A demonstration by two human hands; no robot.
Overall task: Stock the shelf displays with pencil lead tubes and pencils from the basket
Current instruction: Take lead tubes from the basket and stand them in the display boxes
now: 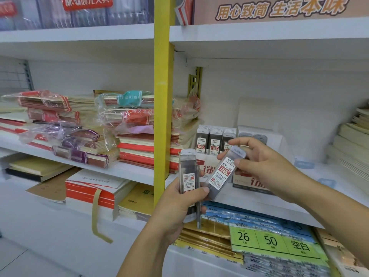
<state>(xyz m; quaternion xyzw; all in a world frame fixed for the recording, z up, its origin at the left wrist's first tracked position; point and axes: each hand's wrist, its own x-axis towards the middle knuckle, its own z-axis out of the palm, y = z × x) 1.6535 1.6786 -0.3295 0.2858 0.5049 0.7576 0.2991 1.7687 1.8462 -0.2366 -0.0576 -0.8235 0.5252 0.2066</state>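
My left hand (179, 204) grips a bunch of clear pencil lead tubes (188, 174), held upright in front of the yellow shelf post. My right hand (257, 156) pinches one tilted lead tube (223, 172) labelled 0.7, its cap near my fingers and its lower end touching the bunch. Behind, on the middle shelf, a red and white display box (207, 166) holds a row of 0.5 lead tubes (214, 142). A second display box (251, 183) to its right shows two tube caps (253, 135) at its back. The basket is out of view.
A yellow upright post (162, 108) divides the shelves. Stacks of wrapped exercise books (83, 124) fill the left bay. Paper stacks (351, 140) stand at the far right. Loose-leaf packs (279, 242) lie on the shelf below my hands.
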